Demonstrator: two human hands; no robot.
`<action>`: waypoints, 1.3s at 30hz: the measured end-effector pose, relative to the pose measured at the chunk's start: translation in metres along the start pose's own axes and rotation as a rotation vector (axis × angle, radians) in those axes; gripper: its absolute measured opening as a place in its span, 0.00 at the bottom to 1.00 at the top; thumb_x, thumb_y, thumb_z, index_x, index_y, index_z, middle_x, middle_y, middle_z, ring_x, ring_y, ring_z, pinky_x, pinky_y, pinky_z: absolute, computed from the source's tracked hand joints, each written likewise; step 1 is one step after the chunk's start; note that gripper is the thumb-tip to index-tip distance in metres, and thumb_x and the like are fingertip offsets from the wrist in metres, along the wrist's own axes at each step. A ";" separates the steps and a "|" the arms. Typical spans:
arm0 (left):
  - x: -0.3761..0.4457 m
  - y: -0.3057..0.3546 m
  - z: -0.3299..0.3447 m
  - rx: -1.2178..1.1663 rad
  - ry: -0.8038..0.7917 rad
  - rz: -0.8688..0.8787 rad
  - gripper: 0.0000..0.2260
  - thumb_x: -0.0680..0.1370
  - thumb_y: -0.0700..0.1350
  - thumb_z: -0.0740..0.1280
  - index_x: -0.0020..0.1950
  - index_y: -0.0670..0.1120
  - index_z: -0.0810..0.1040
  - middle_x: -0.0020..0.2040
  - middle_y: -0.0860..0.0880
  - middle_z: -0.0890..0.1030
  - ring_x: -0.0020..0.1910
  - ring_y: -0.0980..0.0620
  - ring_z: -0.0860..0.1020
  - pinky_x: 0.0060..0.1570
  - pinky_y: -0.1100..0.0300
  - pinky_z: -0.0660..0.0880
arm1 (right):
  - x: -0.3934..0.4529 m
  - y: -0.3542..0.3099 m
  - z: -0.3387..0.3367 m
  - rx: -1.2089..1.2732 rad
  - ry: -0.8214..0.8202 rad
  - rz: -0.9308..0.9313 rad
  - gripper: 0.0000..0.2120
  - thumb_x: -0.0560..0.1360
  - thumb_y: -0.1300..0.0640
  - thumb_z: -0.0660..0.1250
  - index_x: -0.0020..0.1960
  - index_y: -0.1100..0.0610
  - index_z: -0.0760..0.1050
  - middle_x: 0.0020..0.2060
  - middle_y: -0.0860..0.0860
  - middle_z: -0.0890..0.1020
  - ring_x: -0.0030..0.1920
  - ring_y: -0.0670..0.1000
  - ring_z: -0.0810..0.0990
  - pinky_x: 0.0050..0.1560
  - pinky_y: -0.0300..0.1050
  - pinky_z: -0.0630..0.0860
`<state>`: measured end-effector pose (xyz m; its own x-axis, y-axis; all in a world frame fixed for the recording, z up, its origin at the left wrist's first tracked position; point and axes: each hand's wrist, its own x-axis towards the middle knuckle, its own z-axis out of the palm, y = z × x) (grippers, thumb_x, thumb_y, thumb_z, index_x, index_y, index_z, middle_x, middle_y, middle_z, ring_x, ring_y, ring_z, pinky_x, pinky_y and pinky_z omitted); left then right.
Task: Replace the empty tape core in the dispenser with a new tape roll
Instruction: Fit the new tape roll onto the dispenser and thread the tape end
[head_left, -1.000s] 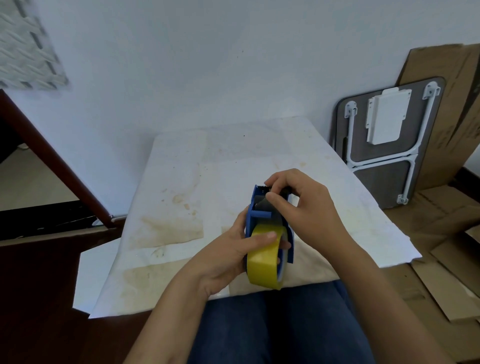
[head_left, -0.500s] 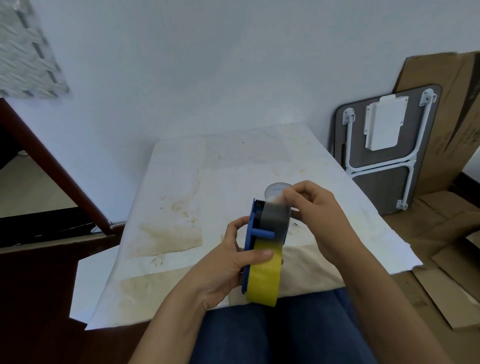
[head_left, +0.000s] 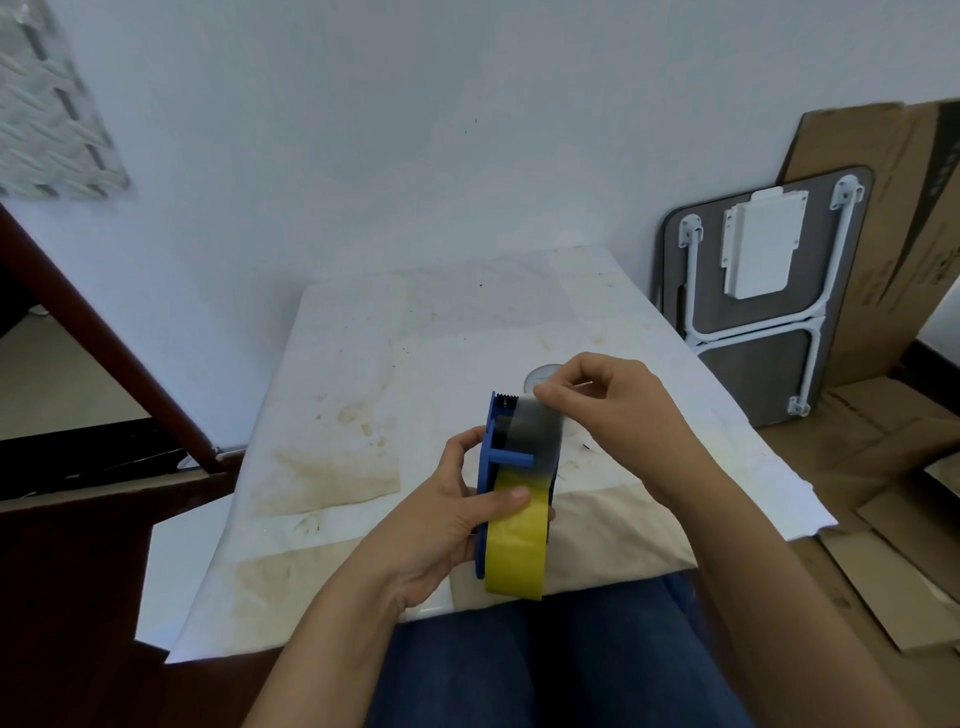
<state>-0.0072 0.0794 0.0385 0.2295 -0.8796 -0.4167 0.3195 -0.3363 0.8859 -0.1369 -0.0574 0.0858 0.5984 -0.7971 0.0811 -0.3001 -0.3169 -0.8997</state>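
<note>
Fingers of the left hand (head_left: 441, 514) wrap the blue dispenser (head_left: 491, 467), thumb pressed on the yellow tape roll (head_left: 519, 545) seated in it. Right hand (head_left: 618, 410) fingertips pinch the pulled tape strip (head_left: 535, 431) just above the dispenser's toothed edge.

The bare left hand (head_left: 441, 512) is held palm-up w/ fingers curled behind the blue plastic tape dispenser (head_left: 489, 462), thumb laid flat across the yellow tape roll (head_left: 519, 540) at its near side, so the dispenser is clamped upright approx. over the lap. The bare right hand (head_left: 615, 415) is raised just beyond the dispenser's toothed end, wrist bent down, thumb & index pinched together on the free end of the clear tape strip (head_left: 535, 431); remaining fingers are loosely curled. Both forearms are angled in from the bottom edge, left lower, right higher.
</note>
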 end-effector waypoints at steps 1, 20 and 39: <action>-0.001 0.001 0.001 0.007 -0.018 0.002 0.29 0.77 0.38 0.70 0.73 0.57 0.63 0.53 0.39 0.87 0.51 0.40 0.86 0.54 0.42 0.82 | 0.001 0.001 0.001 -0.010 0.017 -0.015 0.08 0.74 0.52 0.71 0.40 0.56 0.79 0.34 0.45 0.81 0.32 0.37 0.77 0.32 0.29 0.70; 0.006 0.000 0.000 0.179 0.038 -0.021 0.45 0.59 0.53 0.82 0.70 0.65 0.63 0.62 0.44 0.81 0.59 0.39 0.82 0.60 0.38 0.78 | 0.002 0.008 0.013 -0.144 0.192 -0.152 0.08 0.77 0.52 0.66 0.42 0.54 0.75 0.33 0.46 0.80 0.34 0.43 0.76 0.33 0.28 0.70; 0.006 -0.003 0.002 0.198 0.002 -0.014 0.39 0.62 0.55 0.82 0.67 0.68 0.66 0.60 0.46 0.83 0.59 0.40 0.83 0.61 0.37 0.77 | 0.009 0.000 0.004 -0.011 0.123 0.021 0.09 0.78 0.50 0.65 0.42 0.55 0.76 0.31 0.51 0.80 0.33 0.49 0.75 0.37 0.45 0.75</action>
<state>-0.0086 0.0749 0.0334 0.2281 -0.8739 -0.4292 0.1360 -0.4079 0.9028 -0.1286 -0.0632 0.0848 0.4969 -0.8602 0.1149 -0.3198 -0.3045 -0.8972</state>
